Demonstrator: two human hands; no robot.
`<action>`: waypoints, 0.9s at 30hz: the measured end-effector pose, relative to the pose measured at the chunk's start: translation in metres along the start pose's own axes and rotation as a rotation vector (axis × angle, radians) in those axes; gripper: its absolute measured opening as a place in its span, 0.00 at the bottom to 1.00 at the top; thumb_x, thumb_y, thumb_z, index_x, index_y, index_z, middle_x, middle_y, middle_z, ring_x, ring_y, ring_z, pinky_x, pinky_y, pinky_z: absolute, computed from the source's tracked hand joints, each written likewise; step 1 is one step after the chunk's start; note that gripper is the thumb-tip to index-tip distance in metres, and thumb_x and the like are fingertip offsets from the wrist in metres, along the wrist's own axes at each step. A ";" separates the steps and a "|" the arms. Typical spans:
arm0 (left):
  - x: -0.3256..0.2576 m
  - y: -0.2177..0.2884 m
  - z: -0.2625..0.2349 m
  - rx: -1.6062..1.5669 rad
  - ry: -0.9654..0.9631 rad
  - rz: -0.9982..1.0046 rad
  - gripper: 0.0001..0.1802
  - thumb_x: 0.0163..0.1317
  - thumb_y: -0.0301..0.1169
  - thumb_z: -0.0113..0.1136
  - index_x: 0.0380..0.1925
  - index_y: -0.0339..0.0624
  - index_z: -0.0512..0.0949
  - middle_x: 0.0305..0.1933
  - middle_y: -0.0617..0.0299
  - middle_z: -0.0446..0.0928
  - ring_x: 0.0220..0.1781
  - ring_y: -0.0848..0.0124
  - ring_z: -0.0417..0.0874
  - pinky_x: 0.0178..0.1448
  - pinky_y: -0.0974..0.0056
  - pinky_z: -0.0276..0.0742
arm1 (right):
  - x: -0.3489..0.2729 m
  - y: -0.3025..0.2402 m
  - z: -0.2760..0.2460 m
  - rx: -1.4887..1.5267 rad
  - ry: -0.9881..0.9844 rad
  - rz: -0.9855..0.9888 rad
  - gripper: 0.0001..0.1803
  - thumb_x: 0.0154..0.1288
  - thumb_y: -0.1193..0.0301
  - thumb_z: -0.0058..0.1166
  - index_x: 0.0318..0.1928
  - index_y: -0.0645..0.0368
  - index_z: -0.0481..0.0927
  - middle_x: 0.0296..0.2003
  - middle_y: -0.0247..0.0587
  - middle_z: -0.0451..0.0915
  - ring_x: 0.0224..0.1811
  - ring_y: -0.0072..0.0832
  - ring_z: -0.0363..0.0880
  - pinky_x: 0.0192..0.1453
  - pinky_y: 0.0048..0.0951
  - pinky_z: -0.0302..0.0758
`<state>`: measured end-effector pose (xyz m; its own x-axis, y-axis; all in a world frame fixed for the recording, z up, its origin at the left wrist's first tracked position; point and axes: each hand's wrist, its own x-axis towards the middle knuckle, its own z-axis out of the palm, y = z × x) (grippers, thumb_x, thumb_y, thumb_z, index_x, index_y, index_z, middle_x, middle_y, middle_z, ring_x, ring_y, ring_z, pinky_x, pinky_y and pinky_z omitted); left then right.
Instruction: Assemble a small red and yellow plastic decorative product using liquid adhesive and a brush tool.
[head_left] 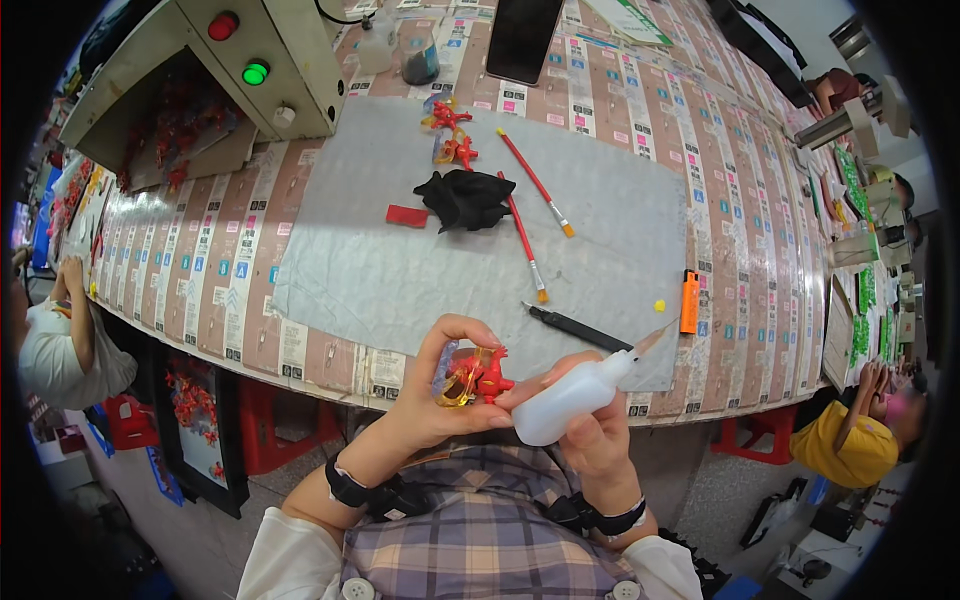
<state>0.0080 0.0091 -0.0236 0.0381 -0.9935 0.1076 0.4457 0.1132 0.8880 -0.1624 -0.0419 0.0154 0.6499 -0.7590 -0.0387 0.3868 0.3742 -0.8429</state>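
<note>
Between the thumb and fingers of my left hand (440, 385) sits a small red plastic figure (487, 378) with clear yellow and purple parts. My right hand (605, 430) is closed round a white squeeze bottle (570, 402), tilted so its thin nozzle points up and to the right. The bottle's base end is close to the figure. Just beyond the bottle lies a black craft knife (580, 328) on a grey sheet (380, 270). An orange lighter (689, 302) rests at the sheet's right edge, near a small yellow bit (659, 306).
Two red-handled brushes (537, 180), a black cloth (465, 200), a red strip (407, 216) and more red figures (455, 150) lie on the sheet. A machine (250, 70) with red figures inside stands far left. A phone (524, 40) and jar (419, 58) stand behind. Other people sit at both sides.
</note>
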 end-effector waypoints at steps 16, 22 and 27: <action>0.004 0.018 0.013 0.118 0.096 -0.251 0.33 0.47 0.15 0.67 0.48 0.45 0.59 0.38 0.66 0.65 0.32 0.84 0.68 0.32 0.79 0.66 | -0.010 -0.016 -0.035 -0.383 0.529 -0.306 0.36 0.48 0.44 0.65 0.42 0.61 0.67 0.27 0.36 0.72 0.28 0.21 0.73 0.39 0.22 0.70; 0.005 0.023 0.016 0.148 0.158 -0.273 0.27 0.53 0.21 0.65 0.49 0.44 0.62 0.34 0.70 0.68 0.35 0.86 0.69 0.38 0.77 0.68 | -0.007 -0.013 -0.033 -0.462 0.571 -0.407 0.34 0.49 0.44 0.65 0.40 0.59 0.68 0.28 0.33 0.67 0.31 0.20 0.66 0.34 0.21 0.64; 0.005 0.027 0.019 0.180 0.164 -0.277 0.27 0.53 0.21 0.66 0.49 0.44 0.62 0.33 0.71 0.68 0.33 0.86 0.69 0.36 0.78 0.67 | -0.008 -0.014 -0.025 -0.440 0.558 -0.375 0.33 0.46 0.44 0.67 0.35 0.60 0.70 0.28 0.31 0.67 0.29 0.16 0.64 0.33 0.17 0.61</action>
<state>0.0030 0.0073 0.0091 0.0874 -0.9742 -0.2078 0.2953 -0.1739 0.9395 -0.1895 -0.0545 0.0138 0.0601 -0.9904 0.1248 0.1460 -0.1149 -0.9826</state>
